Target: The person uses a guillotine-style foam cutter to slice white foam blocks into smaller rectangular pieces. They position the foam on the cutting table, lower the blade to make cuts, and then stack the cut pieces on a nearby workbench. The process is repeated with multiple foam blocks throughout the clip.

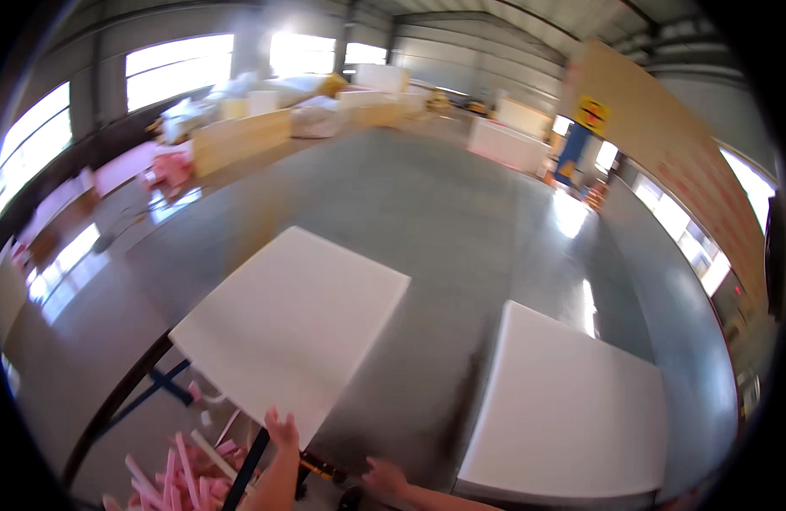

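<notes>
A white foam-like sheet lies tilted across dark supports at centre left. My left hand is at its near corner, fingers apart and overlapping the sheet's edge in view; whether they touch it is unclear. My right hand hangs in the gap between this sheet and a second white sheet to the right. Its fingers point left, somewhat blurred, with nothing visible in them. Below my left hand, a dark bar runs beside a heap of pink and white foam strips.
A curved dark rail and blue leg support the left sheet. Grey floor stretches ahead. Yellowish panels and wrapped bundles stand along the left windows. A large tan board rises at right.
</notes>
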A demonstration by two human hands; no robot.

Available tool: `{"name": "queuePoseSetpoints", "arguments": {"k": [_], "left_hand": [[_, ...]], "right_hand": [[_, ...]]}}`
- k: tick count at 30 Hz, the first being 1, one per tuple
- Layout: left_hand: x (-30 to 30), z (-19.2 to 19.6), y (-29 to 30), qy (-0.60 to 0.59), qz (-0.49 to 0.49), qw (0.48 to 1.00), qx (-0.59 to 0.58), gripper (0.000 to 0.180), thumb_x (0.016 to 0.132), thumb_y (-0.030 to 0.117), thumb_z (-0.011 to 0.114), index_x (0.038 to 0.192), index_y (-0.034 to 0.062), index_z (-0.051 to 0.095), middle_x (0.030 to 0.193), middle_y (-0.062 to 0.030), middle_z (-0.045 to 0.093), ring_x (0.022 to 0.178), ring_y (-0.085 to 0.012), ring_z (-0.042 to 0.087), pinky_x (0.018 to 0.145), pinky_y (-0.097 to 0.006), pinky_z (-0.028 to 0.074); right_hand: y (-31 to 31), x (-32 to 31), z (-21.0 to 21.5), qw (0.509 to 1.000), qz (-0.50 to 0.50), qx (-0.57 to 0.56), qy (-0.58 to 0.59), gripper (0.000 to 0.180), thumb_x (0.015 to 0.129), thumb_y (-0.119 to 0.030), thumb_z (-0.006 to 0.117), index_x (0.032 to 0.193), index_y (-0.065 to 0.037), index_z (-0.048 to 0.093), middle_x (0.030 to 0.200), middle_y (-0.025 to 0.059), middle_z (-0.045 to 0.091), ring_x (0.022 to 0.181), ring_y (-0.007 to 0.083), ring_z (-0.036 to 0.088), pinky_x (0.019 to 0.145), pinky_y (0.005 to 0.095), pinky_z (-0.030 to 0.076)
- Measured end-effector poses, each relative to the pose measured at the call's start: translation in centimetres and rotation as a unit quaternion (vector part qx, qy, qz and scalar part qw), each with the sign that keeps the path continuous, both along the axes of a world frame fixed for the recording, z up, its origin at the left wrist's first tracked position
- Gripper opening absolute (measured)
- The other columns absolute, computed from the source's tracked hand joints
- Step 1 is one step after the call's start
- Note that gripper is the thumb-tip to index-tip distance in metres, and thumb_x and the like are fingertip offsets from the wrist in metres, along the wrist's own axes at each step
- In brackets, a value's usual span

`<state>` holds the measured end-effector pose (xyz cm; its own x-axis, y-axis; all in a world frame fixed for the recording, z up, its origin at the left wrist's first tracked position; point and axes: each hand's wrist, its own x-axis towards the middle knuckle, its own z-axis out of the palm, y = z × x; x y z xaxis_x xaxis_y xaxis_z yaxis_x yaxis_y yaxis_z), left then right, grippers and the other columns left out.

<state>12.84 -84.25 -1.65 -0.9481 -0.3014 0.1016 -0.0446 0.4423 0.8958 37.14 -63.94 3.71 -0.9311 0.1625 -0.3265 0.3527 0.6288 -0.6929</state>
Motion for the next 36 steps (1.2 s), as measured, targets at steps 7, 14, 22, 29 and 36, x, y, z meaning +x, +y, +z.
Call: {"name": "queuePoseSetpoints", "arguments": {"k": [7,14,22,29,36], "left_hand": [[17.2,1.6,13.0,-0.151,-0.309,0.930,0.127,0.037,0.081,0.020,0.070,0.112,0.0009,0.061,0.095,-0.0125,0.066,0.088,-0.0257,0.065,0.081,-0.038,0.051],[26.8,-0.9,26.4,-0.206,-0.551,0.803,-0.098,0.047,0.090,0.045,0.058,0.086,-0.0005,0.068,0.088,-0.0178,0.069,0.088,-0.0329,0.067,0.080,-0.043,0.050],[29.2,-2.4,28.8,-0.372,-0.425,0.808,0.167,0.035,0.090,0.028,0.064,0.096,-0.0058,0.065,0.093,-0.0173,0.069,0.090,-0.0316,0.068,0.078,-0.045,0.053],[35.3,24.2,28.2,-0.373,-0.559,0.718,0.185,0.044,0.082,0.006,0.069,0.120,-0.0093,0.054,0.109,-0.0200,0.065,0.099,-0.0315,0.066,0.087,-0.044,0.055],[36.3,42.4,16.5,-0.154,-0.582,0.758,0.251,0.060,0.073,0.006,0.075,0.127,-0.0069,0.053,0.112,-0.0157,0.065,0.102,-0.0293,0.065,0.088,-0.042,0.054]], "right_hand": [[5.4,19.8,-5.6,0.987,-0.118,0.107,-0.015,0.058,0.089,-0.038,0.059,0.136,-0.005,0.051,0.128,0.0177,0.059,0.112,0.0332,0.060,0.095,0.0432,0.049],[8.0,36.8,4.9,0.902,-0.424,0.081,0.001,0.054,0.083,-0.033,0.065,0.129,-0.006,0.055,0.117,0.0167,0.065,0.106,0.0343,0.063,0.091,0.0431,0.051],[11.7,54.0,-5.7,0.840,-0.514,0.135,0.110,0.066,0.077,-0.030,0.075,0.133,-0.005,0.052,0.121,0.0186,0.062,0.110,0.0336,0.061,0.094,0.0431,0.049],[20.6,59.0,8.0,0.835,-0.402,0.374,-0.012,0.100,0.069,-0.038,0.082,0.148,-0.005,0.031,0.154,0.0153,0.031,0.144,0.0298,0.029,0.119,0.0429,0.020],[23.8,53.1,15.3,0.742,-0.315,0.487,0.336,0.054,0.058,-0.007,0.065,0.112,-0.006,0.066,0.116,0.0100,0.069,0.111,0.0286,0.066,0.093,0.0405,0.054]]}}
